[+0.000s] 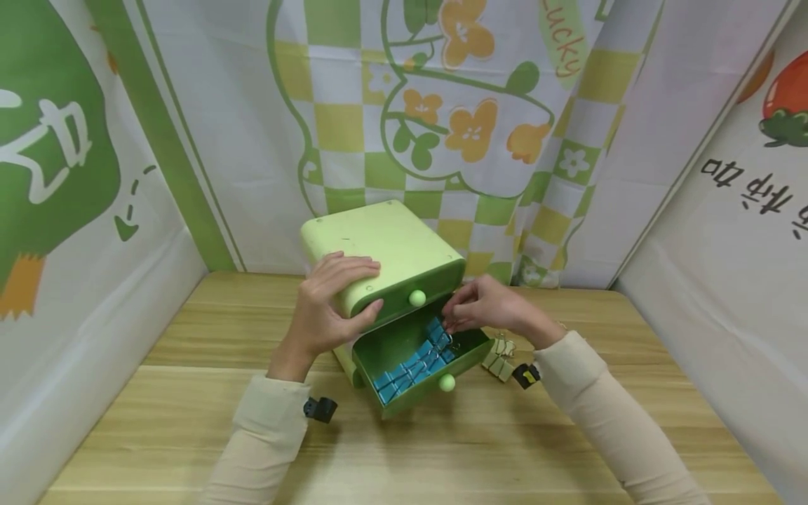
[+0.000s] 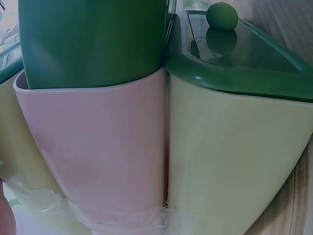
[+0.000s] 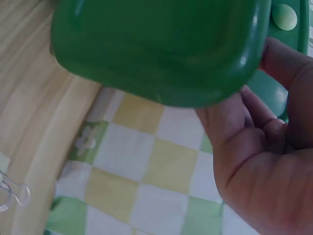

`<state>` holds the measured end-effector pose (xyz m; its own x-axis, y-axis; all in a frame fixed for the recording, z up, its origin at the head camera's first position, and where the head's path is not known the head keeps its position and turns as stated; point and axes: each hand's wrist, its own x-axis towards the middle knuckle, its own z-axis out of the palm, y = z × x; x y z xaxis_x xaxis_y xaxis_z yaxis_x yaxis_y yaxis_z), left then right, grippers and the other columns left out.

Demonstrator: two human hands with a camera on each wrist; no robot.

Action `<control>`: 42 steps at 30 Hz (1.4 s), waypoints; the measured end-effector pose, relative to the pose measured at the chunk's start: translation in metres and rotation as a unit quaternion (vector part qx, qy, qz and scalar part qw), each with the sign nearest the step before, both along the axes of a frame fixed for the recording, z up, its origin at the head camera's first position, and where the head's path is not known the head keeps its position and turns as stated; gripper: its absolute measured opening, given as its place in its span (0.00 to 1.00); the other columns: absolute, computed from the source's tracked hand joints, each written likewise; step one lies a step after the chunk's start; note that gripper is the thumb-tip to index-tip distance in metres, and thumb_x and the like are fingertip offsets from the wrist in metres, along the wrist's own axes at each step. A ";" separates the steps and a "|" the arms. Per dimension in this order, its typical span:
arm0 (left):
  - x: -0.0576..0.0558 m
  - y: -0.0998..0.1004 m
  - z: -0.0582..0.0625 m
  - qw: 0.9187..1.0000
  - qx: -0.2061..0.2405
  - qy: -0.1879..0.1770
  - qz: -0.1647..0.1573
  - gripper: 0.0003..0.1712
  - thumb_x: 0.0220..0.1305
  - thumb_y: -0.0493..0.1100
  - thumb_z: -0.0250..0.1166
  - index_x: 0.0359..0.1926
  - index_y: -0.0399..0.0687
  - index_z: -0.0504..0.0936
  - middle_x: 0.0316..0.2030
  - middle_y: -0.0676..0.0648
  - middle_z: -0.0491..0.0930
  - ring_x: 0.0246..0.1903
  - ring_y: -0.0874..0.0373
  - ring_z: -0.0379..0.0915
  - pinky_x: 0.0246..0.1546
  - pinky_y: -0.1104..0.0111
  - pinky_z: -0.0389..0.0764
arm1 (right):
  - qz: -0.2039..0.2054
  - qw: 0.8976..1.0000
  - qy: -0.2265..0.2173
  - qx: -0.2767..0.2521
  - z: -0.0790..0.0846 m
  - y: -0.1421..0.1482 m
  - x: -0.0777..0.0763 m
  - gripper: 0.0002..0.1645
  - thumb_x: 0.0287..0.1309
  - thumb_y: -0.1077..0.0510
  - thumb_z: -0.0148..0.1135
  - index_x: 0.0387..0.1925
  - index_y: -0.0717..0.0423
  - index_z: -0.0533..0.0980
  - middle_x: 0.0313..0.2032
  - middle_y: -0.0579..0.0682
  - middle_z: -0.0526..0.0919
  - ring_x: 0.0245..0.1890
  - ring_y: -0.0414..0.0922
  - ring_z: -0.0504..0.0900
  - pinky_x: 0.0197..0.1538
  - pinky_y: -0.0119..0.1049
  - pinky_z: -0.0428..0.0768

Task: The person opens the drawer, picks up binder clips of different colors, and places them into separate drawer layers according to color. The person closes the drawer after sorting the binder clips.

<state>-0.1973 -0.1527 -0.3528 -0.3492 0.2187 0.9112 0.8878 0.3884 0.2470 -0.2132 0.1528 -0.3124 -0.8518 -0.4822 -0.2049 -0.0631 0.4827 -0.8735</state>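
Cabinet of pale yellow-green, plastic-looking panels (image 1: 391, 242), rounded at the corners, stands at an angle on a light wood-grain tabletop (image 1: 170, 407) in my remote feed. At left, my left hand (image 1: 325, 308) rests over the cabinet's front corner, fingers laid along the roof, thumb against the front, clenching nothing loose. At centre, bright blue binder clips with thin metal wire handles (image 1: 410, 372) lie bunched in a rough row inside the dark green pulled-out lower drawer (image 1: 413, 398). The one relation I judge decisive: that row's long axis slants from the drawer's near left corner up to the far right, so most clips lie left of my right hand (image 1: 491, 307) and nearer me. That hand is the closer one, its bent fingers at the row's far end; whether they grasp a clip, I cannot tell. At right, cream-coloured binder clips (image 1: 500, 361) lie on the tabletop just beside the drawer.
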 end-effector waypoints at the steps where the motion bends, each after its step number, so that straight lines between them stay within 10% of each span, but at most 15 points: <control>1: 0.000 0.000 0.000 1.000 0.000 0.000 0.000 0.22 0.52 0.45 0.77 0.50 0.45 0.90 0.52 0.43 0.91 0.56 0.47 0.85 0.75 0.53 0.71 | -0.004 1.000 0.013 0.009 0.002 0.001 0.001 0.15 0.72 0.67 0.57 0.53 0.75 0.82 0.48 0.66 0.89 0.45 0.51 0.93 0.53 0.42 0.91; 16: 0.000 -0.003 0.004 1.000 -0.001 0.002 0.002 0.23 0.52 0.45 0.76 0.50 0.44 0.90 0.52 0.43 0.90 0.56 0.47 0.85 0.76 0.52 0.70 | -0.022 0.953 0.271 0.137 0.028 0.004 0.052 0.05 0.67 0.57 0.70 0.39 0.52 0.90 0.33 0.47 0.93 0.34 0.43 0.92 0.40 0.35 0.89; 28: 0.000 -0.004 0.003 1.000 0.003 0.004 0.003 0.22 0.52 0.45 0.76 0.50 0.45 0.90 0.52 0.43 0.91 0.57 0.47 0.85 0.76 0.53 0.70 | -0.001 0.921 0.343 0.184 -0.022 -0.005 0.115 0.06 0.65 0.54 0.73 0.32 0.49 0.89 0.25 0.38 0.89 0.24 0.26 0.83 0.29 0.22 0.81; 42: 0.000 -0.001 0.000 1.000 -0.002 0.002 0.001 0.22 0.52 0.46 0.76 0.50 0.45 0.90 0.51 0.43 0.91 0.56 0.47 0.85 0.76 0.52 0.71 | -0.046 0.872 0.444 0.202 -0.070 -0.019 0.119 0.13 0.58 0.54 0.76 0.20 0.47 0.82 0.21 0.43 0.89 0.21 0.35 0.87 0.27 0.20 0.79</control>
